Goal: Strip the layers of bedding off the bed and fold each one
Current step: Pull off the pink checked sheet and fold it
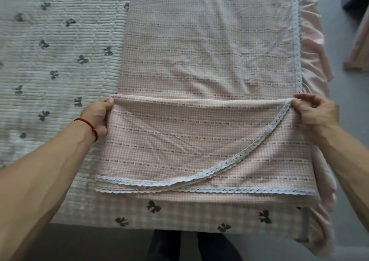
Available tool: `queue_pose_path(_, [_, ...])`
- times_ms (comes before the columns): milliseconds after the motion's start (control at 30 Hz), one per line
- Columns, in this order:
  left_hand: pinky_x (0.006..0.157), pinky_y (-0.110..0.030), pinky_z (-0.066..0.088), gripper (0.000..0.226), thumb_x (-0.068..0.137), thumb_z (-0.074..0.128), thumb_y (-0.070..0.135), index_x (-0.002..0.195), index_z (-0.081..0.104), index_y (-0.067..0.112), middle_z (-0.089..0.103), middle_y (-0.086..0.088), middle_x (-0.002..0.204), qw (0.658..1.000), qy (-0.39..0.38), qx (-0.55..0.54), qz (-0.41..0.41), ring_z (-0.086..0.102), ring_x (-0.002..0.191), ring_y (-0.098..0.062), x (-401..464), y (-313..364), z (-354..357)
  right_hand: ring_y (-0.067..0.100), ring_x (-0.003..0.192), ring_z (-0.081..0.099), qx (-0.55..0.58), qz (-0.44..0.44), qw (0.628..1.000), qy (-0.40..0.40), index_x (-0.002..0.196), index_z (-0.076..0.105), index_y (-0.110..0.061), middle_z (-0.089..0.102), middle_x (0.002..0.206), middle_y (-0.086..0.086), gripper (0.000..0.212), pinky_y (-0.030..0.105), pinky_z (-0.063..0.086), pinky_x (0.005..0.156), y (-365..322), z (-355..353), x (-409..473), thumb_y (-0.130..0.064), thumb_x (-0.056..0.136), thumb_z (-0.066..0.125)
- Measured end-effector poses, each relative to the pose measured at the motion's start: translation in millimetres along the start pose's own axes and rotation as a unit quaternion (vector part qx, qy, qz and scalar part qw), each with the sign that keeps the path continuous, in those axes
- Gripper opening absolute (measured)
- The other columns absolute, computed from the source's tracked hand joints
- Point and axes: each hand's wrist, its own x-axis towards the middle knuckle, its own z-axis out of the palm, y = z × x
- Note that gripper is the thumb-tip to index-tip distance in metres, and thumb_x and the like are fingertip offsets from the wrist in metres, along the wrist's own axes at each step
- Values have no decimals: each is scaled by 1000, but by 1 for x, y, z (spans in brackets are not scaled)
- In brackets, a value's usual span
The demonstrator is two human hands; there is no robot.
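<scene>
A pink gingham sheet with white lace trim [199, 47] lies in a long folded strip down the right half of the bed. Its near end is doubled over toward me, with a lace edge curving across the top layer. My left hand [97, 116], a red cord on its wrist, grips the left end of the fold line. My right hand [313, 110] pinches the right end of the fold at the lace corner. Under the sheet lies a white ribbed quilt with dark bow prints [54, 65], which covers the left half of the bed.
A pink satin ruffle [313, 47] hangs down the bed's right side. The near edge of the bed shows a pink checked border with bows [179, 214]. Grey floor lies to the right, with another pink fabric [359, 47] at the far right. My legs stand below the bed's edge.
</scene>
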Motion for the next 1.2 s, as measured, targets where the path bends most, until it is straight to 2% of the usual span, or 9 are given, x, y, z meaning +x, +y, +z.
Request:
queue_pose_path(100, [64,-33,58,24,100,50,17,78,58,20,61,-2,81,999,47,21,2,63,74,-21,5,1,3,13,92,68,-20,17,999,28,110,77,-17,76,109,9,27,21,53,88,-2,5,0,-27,85,79])
queue_pose_path(167, [80,-39,59,10,91,60,28,90,64,18,67,-10,96,973,150,152,89,67,96,-33,-3,3,14,27,105,68,-129,-11,988,88,114,72,-16,73,114,12,30,33,50,93,-6,12,-13,-31,89,65])
queue_pose_path(267, [97,-48,44,37,94,50,34,124,53,12,53,-18,131,794,305,417,322,49,123,-36,-39,-7,54,40,130,47,-325,-163,914,181,131,55,-16,50,142,19,41,50,37,108,-23,42,-62,-28,94,44])
queue_pose_path(333, [106,-54,37,46,96,44,35,138,49,17,40,-15,149,697,202,519,452,38,137,-34,-73,-30,101,36,145,35,-323,-309,890,93,142,51,-18,36,157,17,46,55,28,116,-35,79,-105,-25,97,48])
queue_pose_path(433, [118,-66,11,63,101,26,46,161,18,30,4,-8,170,643,44,638,420,3,156,-32,-80,-79,158,32,159,9,-363,-416,824,-125,161,33,-20,12,172,10,59,56,7,127,-23,139,-142,-34,105,43])
queue_pose_path(533, [116,-70,-4,61,102,6,58,157,-14,43,-25,2,166,634,41,679,368,-23,153,-29,-56,-88,173,26,159,-5,-468,-381,777,-179,165,5,-27,-6,173,3,69,54,0,128,-5,143,-112,-60,106,16])
queue_pose_path(733, [117,-68,-10,60,102,11,57,157,-9,46,-18,7,168,693,120,640,309,-20,154,-25,-5,-58,78,18,155,-25,-510,-197,830,-112,160,-20,-34,-27,168,-8,72,53,-9,126,41,35,-31,-69,99,-4])
queue_pose_path(1067, [123,-59,-7,66,101,9,52,159,-14,33,-14,-3,169,709,133,633,280,-14,156,-23,5,-82,13,27,154,-27,-506,-116,843,-141,159,-24,-27,-33,166,-7,80,56,-11,125,51,37,-20,-68,94,-3])
queue_pose_path(1200, [123,-60,-1,67,103,20,44,161,-9,28,-13,-3,169,726,150,594,314,-12,156,-24,-34,-94,11,43,156,-10,-419,-165,893,-26,162,-10,-7,-13,171,15,79,65,-5,124,14,54,-70,-37,100,28])
